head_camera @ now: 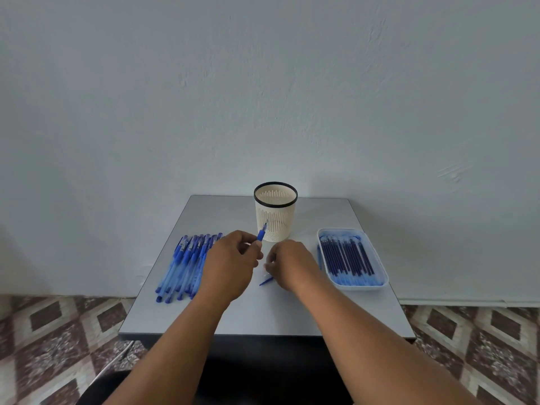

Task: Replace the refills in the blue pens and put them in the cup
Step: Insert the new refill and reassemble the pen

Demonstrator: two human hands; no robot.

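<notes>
Over a small grey table point(263, 314), the left hand point(230, 266) gripped a blue pen point(261, 233), tip raised toward the slatted cup point(275, 213). The right hand point(287, 263) curled around a small piece I cannot identify. More pens point(187, 263) lay left; a tray point(382, 283) of refills point(347, 257) sat right.

The pens point(187, 264) at nine o'clock are translucent blue with darker blue caps. The cup point(275, 213) at twelve o'clock is cream with slotted walls — its rim black. At three o'clock the tray point(377, 283) is pale blue, its refills point(346, 257) dark navy. The table point(263, 317) is light grey; the floor point(52, 340) (diamond-patterned) is maroon and beige.
</notes>
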